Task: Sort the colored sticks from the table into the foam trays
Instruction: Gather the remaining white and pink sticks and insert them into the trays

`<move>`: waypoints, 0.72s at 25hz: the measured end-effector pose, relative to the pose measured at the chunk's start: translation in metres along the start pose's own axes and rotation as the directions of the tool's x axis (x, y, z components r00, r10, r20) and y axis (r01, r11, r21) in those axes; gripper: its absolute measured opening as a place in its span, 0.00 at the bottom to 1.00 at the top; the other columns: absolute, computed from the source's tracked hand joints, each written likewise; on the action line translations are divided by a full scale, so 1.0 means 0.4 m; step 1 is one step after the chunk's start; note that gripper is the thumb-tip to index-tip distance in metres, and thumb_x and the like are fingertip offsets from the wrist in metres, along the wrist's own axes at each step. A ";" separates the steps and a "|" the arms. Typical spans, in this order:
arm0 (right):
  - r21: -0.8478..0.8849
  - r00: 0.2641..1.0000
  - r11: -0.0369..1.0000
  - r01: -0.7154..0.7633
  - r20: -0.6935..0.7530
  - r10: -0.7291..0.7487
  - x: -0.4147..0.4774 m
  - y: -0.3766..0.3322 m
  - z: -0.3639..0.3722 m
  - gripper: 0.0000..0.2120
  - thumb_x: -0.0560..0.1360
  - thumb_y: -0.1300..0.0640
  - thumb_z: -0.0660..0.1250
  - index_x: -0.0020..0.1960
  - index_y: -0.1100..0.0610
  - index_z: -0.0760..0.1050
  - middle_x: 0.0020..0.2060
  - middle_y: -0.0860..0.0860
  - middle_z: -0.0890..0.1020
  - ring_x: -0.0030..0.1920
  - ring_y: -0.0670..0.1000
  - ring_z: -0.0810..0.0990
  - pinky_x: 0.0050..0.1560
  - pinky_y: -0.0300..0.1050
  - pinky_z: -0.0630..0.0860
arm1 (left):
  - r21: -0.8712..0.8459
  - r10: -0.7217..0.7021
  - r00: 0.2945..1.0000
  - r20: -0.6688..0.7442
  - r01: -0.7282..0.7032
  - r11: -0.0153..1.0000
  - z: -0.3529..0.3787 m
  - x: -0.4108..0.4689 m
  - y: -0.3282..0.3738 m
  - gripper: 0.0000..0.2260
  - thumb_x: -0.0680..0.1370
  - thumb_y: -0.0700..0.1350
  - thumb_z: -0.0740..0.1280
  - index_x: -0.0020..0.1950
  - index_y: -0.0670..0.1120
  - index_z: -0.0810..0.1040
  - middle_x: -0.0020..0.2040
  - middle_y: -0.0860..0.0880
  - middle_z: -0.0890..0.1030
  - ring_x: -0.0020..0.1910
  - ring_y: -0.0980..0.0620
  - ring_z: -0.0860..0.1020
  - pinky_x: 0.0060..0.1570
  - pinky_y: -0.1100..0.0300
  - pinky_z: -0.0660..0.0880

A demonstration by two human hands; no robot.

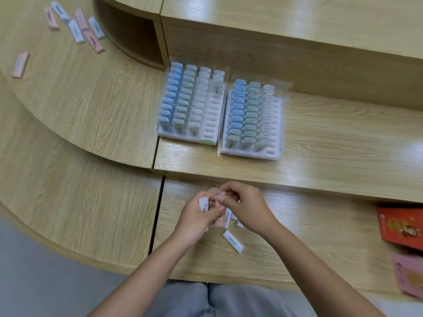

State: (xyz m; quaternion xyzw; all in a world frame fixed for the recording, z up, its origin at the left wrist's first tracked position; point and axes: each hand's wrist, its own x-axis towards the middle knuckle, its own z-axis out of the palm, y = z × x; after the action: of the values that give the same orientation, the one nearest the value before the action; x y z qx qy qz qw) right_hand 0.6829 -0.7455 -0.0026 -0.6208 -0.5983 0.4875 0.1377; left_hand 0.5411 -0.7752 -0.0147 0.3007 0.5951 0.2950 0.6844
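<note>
Two white foam trays stand side by side on the raised shelf, the left tray (211,139) and the right tray (278,124). Both carry rows of blue, green and white sticks; the left tray's rightmost column is mostly bare slots. Low on the near table, my left hand (194,220) grips a small bundle of sticks, with a white stick (203,203) showing at the top. My right hand (245,205) pinches a pale stick (218,193) at the top of that bundle. A loose white stick (233,240) lies under my hands, with several more half hidden beneath them.
Pink and pale blue sticks (76,27) lie scattered at the far left of the curved table, one pink stick (20,64) apart from them. An open cubby (132,35) sits behind. A red box (402,225) and a pink box (409,275) lie at the right edge.
</note>
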 end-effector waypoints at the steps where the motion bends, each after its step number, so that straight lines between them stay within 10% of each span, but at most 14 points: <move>1: 0.081 0.999 0.996 -0.043 -0.006 0.044 -0.003 0.021 0.001 0.04 0.74 0.60 0.68 0.45 0.52 0.79 0.34 0.41 0.78 0.36 0.40 0.74 0.40 0.34 0.70 | 0.020 -0.014 1.000 -0.002 0.014 1.000 0.005 0.000 -0.011 0.06 0.75 0.38 0.69 0.50 0.41 0.77 0.42 0.47 0.81 0.39 0.54 0.81 0.35 0.64 0.75; 10: 0.241 0.936 0.929 -0.280 -0.147 0.320 -0.040 0.244 -0.022 0.04 0.75 0.63 0.67 0.49 0.60 0.78 0.37 0.51 0.78 0.37 0.46 0.75 0.38 0.37 0.73 | -0.227 -0.176 0.984 0.016 0.175 0.958 0.015 0.015 -0.024 0.09 0.81 0.44 0.55 0.49 0.47 0.75 0.34 0.49 0.68 0.31 0.55 0.66 0.33 0.60 0.63; 18: 0.151 0.945 0.953 -0.263 -0.158 0.286 -0.041 0.304 -0.009 0.04 0.75 0.61 0.67 0.49 0.57 0.78 0.40 0.49 0.80 0.42 0.46 0.76 0.45 0.39 0.73 | 0.172 0.331 0.944 -0.010 -0.325 0.930 -0.053 0.037 0.145 0.06 0.78 0.39 0.64 0.50 0.49 0.77 0.44 0.52 0.81 0.43 0.58 0.79 0.43 0.64 0.77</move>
State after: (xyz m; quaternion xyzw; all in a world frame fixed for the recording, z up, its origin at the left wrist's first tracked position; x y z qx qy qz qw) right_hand 0.7630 -0.7884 -0.0852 -0.7291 -0.4585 0.4819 0.1608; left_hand 0.5191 -0.7254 0.0176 0.4465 0.5723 0.3597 0.5863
